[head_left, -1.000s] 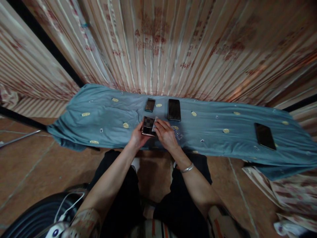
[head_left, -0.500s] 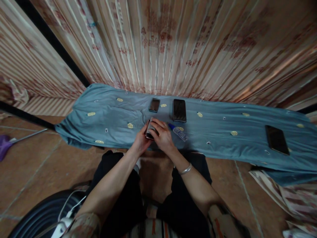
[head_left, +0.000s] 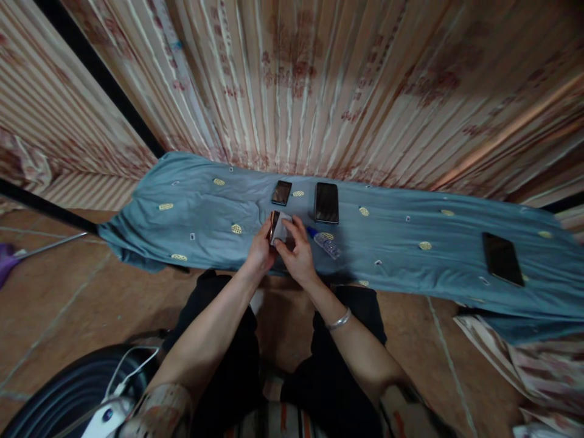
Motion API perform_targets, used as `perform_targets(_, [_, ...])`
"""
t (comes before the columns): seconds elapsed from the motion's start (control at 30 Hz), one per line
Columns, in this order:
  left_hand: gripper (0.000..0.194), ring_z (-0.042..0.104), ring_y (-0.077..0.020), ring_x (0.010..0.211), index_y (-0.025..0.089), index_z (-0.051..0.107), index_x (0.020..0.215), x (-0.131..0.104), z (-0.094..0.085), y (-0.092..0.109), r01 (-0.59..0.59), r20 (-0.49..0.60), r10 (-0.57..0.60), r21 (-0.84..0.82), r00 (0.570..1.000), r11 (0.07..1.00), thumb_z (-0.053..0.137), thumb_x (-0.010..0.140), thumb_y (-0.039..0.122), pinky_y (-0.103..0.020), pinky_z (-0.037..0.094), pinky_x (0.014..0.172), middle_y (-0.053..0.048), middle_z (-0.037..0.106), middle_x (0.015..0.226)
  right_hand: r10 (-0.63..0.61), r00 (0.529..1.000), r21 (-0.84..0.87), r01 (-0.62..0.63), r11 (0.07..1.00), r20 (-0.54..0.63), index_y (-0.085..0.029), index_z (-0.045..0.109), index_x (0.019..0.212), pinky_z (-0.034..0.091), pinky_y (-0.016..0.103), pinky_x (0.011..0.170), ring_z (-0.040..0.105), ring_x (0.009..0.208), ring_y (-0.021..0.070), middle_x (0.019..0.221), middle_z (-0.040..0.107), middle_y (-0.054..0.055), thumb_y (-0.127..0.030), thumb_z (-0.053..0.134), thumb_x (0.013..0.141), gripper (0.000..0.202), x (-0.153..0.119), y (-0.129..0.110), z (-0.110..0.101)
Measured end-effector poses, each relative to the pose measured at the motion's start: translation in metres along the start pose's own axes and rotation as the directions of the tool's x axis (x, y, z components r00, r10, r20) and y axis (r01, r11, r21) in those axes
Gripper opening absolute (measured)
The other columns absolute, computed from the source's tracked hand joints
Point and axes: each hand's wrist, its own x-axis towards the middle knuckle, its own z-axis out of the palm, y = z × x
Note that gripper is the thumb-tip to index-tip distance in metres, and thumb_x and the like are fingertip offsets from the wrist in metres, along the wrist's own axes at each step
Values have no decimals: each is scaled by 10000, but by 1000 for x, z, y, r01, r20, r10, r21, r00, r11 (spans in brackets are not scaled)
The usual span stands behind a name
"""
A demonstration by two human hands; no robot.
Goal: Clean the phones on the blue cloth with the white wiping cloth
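Note:
My left hand (head_left: 261, 249) is wrapped round a phone (head_left: 274, 227) with a dark, shiny face, held upright above the front edge of the cloth-covered bench. My right hand (head_left: 297, 250) pinches a small pale grey cloth (head_left: 283, 227) against the phone's right part, thumb low and fingers above. The cloth covers much of the phone. Just right of this hand lies a clear bottle with a blue top (head_left: 326, 244). Behind the hands a small dark phone (head_left: 281, 193) rests flat, and a larger dark phone (head_left: 326, 203) lies right of it.
A dark tablet-like device (head_left: 503, 258) lies far right on the blue bedsheet (head_left: 392, 243). A patterned curtain (head_left: 292, 91) hangs behind the bench. Dark metal poles (head_left: 98, 76) stand at left. At lower left, a white power strip (head_left: 108, 417) with a cable lies by a black ribbed round object (head_left: 55, 395).
My right hand has opened out slightly and shifted, so more of the grey cloth and the phone's face shows. The view has moved a little to the right.

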Motion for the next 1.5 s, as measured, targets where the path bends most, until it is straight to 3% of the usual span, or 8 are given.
perform_targets(0.2, [277, 744, -204, 895, 144, 729, 900, 1, 3, 2, 80, 55, -78, -34, 995, 996, 464, 969, 187, -313, 569, 887, -55, 765, 783, -23, 1000, -58, 23, 998, 6, -205, 600, 1361, 389, 501, 1187, 436, 1457, 302, 1565, 450, 164, -306, 669, 882, 495, 7, 6, -22])
perform_targets(0.37, [312, 745, -240, 897, 124, 720, 1101, 6, 0, 5, 145, 123, -141, -24, 982, 989, 468, 975, 259, -394, 586, 875, -93, 791, 897, -23, 1000, -75, 24, 997, 12, -194, 585, 1382, 413, 498, 1171, 477, 1428, 296, 1534, 498, 172, -343, 624, 923, 484, 10, 12, -34])
perform_targets(0.5, [343, 746, -246, 884, 109, 716, 1111, 3, 3, 3, 186, 121, -185, 0, 975, 983, 433, 991, 261, -409, 587, 874, -105, 791, 896, -44, 999, -118, 44, 992, 7, -174, 588, 1387, 414, 476, 1177, 495, 1416, 285, 1503, 534, 179, -352, 591, 948, 474, 12, 14, -40])
perform_targets(0.73, [316, 738, -244, 948, 122, 733, 1058, -5, 6, -5, 206, 140, -205, 9, 969, 979, 447, 980, 231, -376, 574, 895, -98, 788, 898, -68, 997, -166, 62, 984, -28, -219, 656, 1332, 414, 498, 1179, 519, 1385, 277, 1468, 578, 136, -352, 559, 968, 400, 14, 15, -43])
perform_targets(0.9, [280, 702, -134, 735, 122, 739, 1022, -4, 2, -11, 208, 112, -206, -4, 972, 978, 468, 968, 163, -227, 556, 774, -50, 767, 813, -195, 980, -246, 199, 949, 40, -250, 686, 1303, 404, 507, 1193, 527, 1371, 256, 1441, 612, 87, -304, 484, 1000, 368, 8, 5, -35])
perform_targets(1.03, [320, 648, -92, 622, 126, 740, 995, -5, 4, -8, 193, 35, -192, -29, 981, 981, 421, 988, 118, -177, 533, 709, -9, 721, 701, -278, 950, -232, 304, 924, 140, -202, 663, 1338, 415, 476, 1193, 521, 1379, 245, 1449, 604, 112, -296, 412, 1030, 408, 6, -1, -31])
perform_targets(1.3, [278, 684, -158, 700, 142, 744, 947, -8, 5, -3, 232, 125, -236, 46, 964, 972, 473, 975, 194, -286, 556, 770, -49, 754, 803, -171, 980, -213, 189, 959, 101, -219, 633, 1372, 419, 472, 1191, 547, 1356, 232, 1422, 627, 107, -313, 387, 1039, 425, 15, 10, -42])
perform_targets(1.5, [416, 590, -113, 521, 133, 671, 727, -8, 10, 3, 186, 49, -188, 54, 981, 981, 369, 1012, 165, -216, 479, 548, -27, 678, 621, -242, 949, -157, 275, 948, 204, -195, 611, 1398, 384, 467, 1227, 485, 1426, 222, 1471, 590, 111, -326, 378, 1056, 433, 2, 0, -41])
